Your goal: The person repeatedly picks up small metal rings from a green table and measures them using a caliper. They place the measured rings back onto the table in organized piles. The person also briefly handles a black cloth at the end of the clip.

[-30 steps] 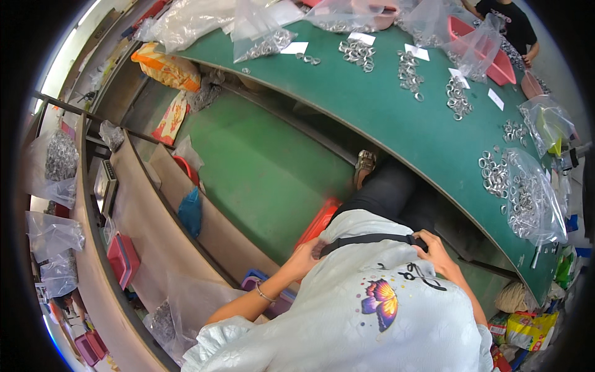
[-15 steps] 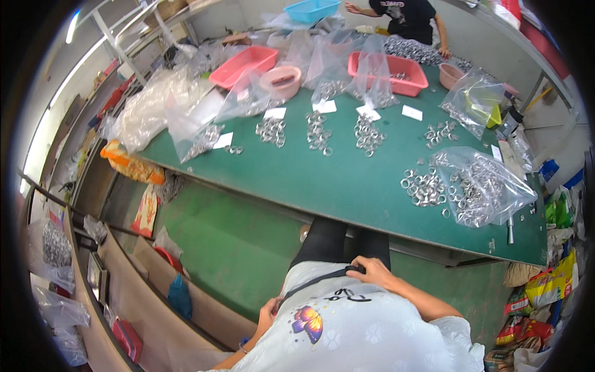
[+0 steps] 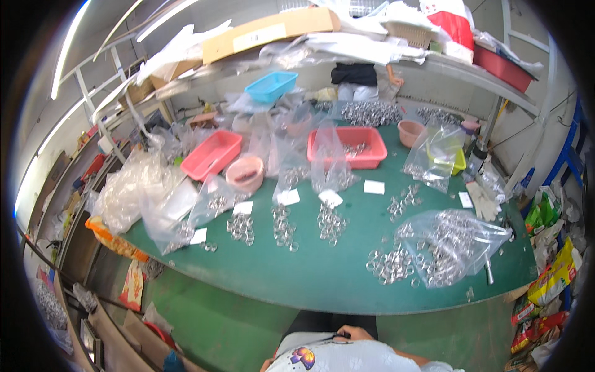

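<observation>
At my waist, my right hand has its fingers closed on a dark strap that lies across my light patterned shirt. Only a sliver of my left hand shows at the lower edge, beside the shirt, and its fingers are hidden. Both hands stay off the green table. On that table, nearest my right hand, lie a loose pile of metal rings and a clear plastic bag full of similar rings.
Several small ring piles lie beside white cards. Behind them stand pink trays, a pink bowl and a blue basin. A loaded shelf spans the back, where another person stands. Bright sacks are at right.
The view has tilted upward, bringing in the overhead shelf and lights. My hands now sit lower in the picture, the left mostly cut off. The right is still at the strap.
</observation>
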`<action>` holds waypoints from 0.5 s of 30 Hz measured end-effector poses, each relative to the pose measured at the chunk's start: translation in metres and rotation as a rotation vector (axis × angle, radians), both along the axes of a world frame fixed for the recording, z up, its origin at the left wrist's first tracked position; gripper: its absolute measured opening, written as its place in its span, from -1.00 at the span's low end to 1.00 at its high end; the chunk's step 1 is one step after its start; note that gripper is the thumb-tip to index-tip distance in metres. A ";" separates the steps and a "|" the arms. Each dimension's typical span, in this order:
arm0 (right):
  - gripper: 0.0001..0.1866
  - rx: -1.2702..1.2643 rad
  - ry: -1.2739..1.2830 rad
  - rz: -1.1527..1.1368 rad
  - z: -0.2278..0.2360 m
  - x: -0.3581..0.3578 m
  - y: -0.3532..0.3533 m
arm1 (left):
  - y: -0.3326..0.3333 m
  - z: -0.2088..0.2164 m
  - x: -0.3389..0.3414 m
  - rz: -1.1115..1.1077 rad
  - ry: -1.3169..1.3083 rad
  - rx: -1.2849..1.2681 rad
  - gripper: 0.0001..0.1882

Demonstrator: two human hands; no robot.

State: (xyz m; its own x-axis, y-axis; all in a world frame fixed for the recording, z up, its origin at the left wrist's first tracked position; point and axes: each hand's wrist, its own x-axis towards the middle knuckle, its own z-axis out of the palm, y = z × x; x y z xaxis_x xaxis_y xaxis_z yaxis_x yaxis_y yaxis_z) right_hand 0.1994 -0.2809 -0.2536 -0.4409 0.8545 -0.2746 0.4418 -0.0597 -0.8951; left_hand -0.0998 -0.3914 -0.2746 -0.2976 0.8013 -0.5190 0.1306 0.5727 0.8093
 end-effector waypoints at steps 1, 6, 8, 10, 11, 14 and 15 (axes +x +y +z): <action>-0.64 0.002 -0.004 -0.054 -0.009 0.006 0.000 | 0.021 0.007 0.001 -0.044 0.029 -0.027 -0.55; -0.62 -0.041 0.071 -0.198 0.005 0.043 0.011 | 0.105 0.061 0.017 -0.178 0.152 -0.049 -0.55; -0.61 -0.049 0.106 -0.275 0.023 0.070 0.000 | 0.131 0.085 0.025 -0.233 0.177 -0.043 -0.55; -0.60 -0.055 0.131 -0.350 0.047 0.098 -0.018 | 0.146 0.113 0.032 -0.259 0.190 -0.044 -0.54; -0.60 -0.049 0.153 -0.394 0.058 0.112 -0.029 | 0.151 0.125 0.034 -0.272 0.196 -0.046 -0.54; -0.59 -0.109 0.167 -0.537 0.138 0.144 -0.048 | 0.160 0.159 0.038 -0.287 0.217 -0.065 -0.54; -0.59 -0.219 0.127 -0.604 0.200 0.140 -0.044 | 0.163 0.169 0.039 -0.297 0.226 -0.070 -0.54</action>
